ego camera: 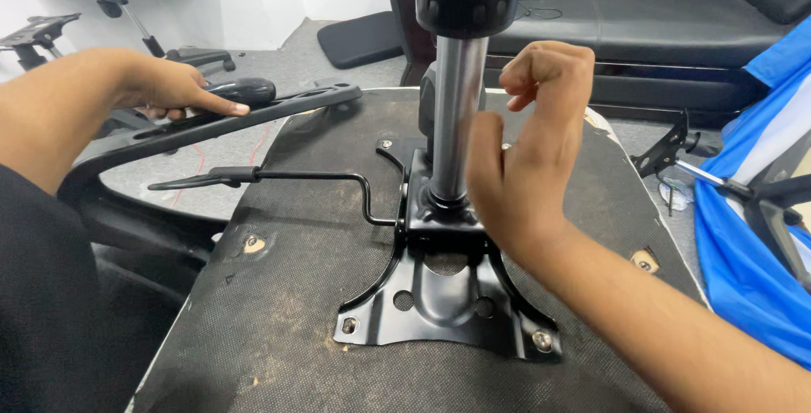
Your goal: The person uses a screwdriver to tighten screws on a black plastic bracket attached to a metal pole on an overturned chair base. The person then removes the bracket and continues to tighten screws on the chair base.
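While left hand (173, 88) grips screwdriver (241, 89), right hand (528, 155) hovers beside gas cylinder (454, 117).

Bare forearms, no sleeves; black clothing, lower left.

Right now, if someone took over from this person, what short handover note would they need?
Left hand: resting on a black armrest, fingers over a dark tool handle lying on it.
Right hand: loosely curled, empty, beside the metal column, apparently not gripping it.
Chair seat: upside down, black mounting plate on its underside, lever sticking out to the left.
Done: screws show at the plate's two near corners and one far corner; column stands in the plate.
Left: tightness of the screws cannot be judged; the armrest looks unattached.
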